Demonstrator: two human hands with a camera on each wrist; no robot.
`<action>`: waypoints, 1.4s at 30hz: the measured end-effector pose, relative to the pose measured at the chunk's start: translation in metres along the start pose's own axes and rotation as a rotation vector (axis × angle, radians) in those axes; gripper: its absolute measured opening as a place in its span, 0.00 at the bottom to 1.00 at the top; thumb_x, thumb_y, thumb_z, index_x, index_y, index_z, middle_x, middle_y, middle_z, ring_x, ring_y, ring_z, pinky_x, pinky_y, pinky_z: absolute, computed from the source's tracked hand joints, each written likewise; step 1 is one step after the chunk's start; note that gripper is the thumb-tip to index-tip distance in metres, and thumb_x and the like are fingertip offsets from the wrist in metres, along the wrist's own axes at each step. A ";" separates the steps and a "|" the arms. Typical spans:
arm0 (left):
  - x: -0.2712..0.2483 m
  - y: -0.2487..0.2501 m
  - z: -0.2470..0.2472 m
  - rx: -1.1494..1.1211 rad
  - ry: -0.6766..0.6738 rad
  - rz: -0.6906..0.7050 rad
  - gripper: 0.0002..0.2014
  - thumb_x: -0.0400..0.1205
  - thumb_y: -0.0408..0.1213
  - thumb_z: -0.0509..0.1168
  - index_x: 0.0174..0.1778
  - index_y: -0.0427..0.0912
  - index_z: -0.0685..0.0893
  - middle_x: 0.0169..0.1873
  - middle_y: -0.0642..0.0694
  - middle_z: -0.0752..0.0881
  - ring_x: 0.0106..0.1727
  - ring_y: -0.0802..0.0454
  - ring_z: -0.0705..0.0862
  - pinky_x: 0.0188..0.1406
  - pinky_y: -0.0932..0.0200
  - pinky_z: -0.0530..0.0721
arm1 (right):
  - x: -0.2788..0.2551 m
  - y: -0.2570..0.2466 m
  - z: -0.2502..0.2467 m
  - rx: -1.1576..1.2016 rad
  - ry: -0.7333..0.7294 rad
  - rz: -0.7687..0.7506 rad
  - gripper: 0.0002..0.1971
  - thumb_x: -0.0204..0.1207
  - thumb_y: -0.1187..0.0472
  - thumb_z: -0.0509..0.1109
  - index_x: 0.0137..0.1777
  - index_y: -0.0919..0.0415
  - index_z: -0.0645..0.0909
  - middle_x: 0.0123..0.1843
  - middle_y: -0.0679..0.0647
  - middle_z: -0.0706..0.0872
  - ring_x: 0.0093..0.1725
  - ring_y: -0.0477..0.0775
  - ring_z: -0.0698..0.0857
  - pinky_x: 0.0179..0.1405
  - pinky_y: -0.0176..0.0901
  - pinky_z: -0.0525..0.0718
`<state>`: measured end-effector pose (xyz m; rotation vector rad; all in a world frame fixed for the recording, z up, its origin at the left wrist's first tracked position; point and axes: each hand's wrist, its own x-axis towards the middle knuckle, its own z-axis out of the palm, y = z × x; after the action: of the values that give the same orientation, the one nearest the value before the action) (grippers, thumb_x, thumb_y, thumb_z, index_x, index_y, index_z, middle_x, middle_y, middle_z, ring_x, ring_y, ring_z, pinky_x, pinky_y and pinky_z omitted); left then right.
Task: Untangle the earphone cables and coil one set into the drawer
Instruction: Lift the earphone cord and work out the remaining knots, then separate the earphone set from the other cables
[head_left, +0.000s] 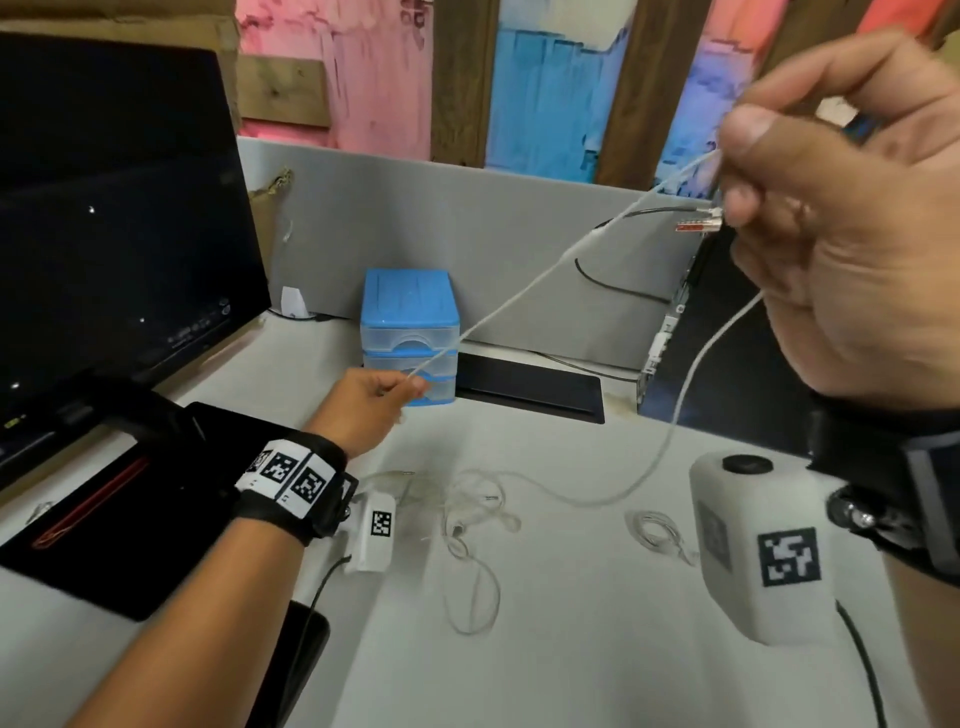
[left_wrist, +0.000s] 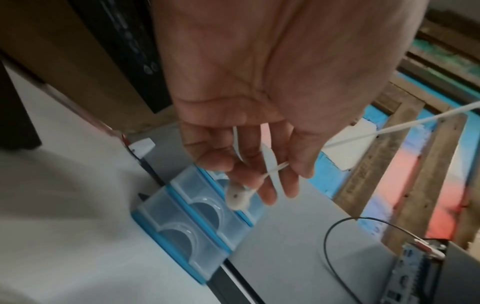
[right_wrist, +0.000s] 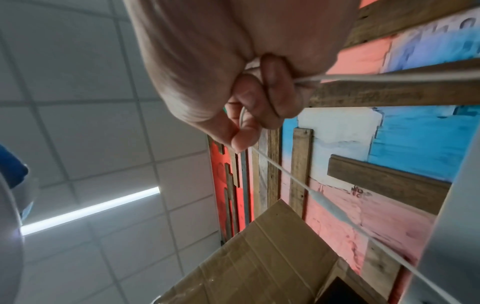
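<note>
Fingers of my right hand (head_left: 831, 218) are curled tight around the white earphone cable (head_left: 519, 296), thumb pressed on top, raised high on the right of the head view. From that fist one run goes taut, down and to the left, to my left hand (head_left: 369, 405), which pinches the other end just in front of the blue drawer unit (head_left: 410, 332). The left wrist view shows that hand holding two earbud stems crossed between thumb and fingers, with one earbud (left_wrist: 237, 198) dangling below the fingertips. An inline remote (right_wrist: 330, 207) sits partway along the stretched run.

A second run drops from my right hand in a slack curve to the white desk (head_left: 571, 649), where it meets the remaining tangle (head_left: 478, 514) of loose loops and earbuds lying between my two wrists. A smaller coil (head_left: 654, 535) lies apart from it, beside the right wrist camera; whether it belongs to the same set I cannot tell.

I judge this cable as light, limp and a little springy: it will not keep a shape unless held, and it slides easily through a loose pinch. The thin joints at the earbuds and remote look like the weak spots, so I would rather take hold on plain cable near those parts than pull on them. The drawers appear closed, so coiling comes before any stowing.
</note>
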<state>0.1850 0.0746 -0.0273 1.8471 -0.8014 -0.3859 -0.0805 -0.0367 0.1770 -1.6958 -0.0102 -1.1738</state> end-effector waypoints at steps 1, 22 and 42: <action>0.001 -0.003 -0.002 0.019 0.026 -0.016 0.11 0.82 0.50 0.67 0.44 0.50 0.91 0.28 0.56 0.84 0.29 0.64 0.77 0.31 0.68 0.74 | -0.001 0.002 -0.001 0.004 0.003 0.000 0.06 0.79 0.66 0.70 0.46 0.55 0.77 0.29 0.56 0.79 0.20 0.40 0.74 0.13 0.29 0.61; 0.008 -0.004 0.005 -0.443 0.022 -0.255 0.31 0.83 0.28 0.67 0.81 0.37 0.64 0.63 0.40 0.82 0.56 0.46 0.87 0.48 0.56 0.88 | -0.040 0.152 -0.014 -0.826 -0.406 0.673 0.17 0.75 0.45 0.74 0.60 0.50 0.82 0.62 0.48 0.84 0.62 0.52 0.83 0.61 0.48 0.82; -0.024 0.040 0.030 -0.040 -0.372 0.059 0.05 0.82 0.34 0.69 0.45 0.46 0.90 0.33 0.51 0.90 0.32 0.56 0.86 0.31 0.64 0.80 | -0.146 0.183 0.039 -0.894 -1.120 0.464 0.05 0.77 0.59 0.68 0.42 0.55 0.85 0.35 0.46 0.83 0.37 0.51 0.79 0.38 0.40 0.75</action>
<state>0.1361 0.0612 -0.0056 1.7328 -1.0884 -0.7160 -0.0374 -0.0224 -0.0561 -2.7341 0.2321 0.3070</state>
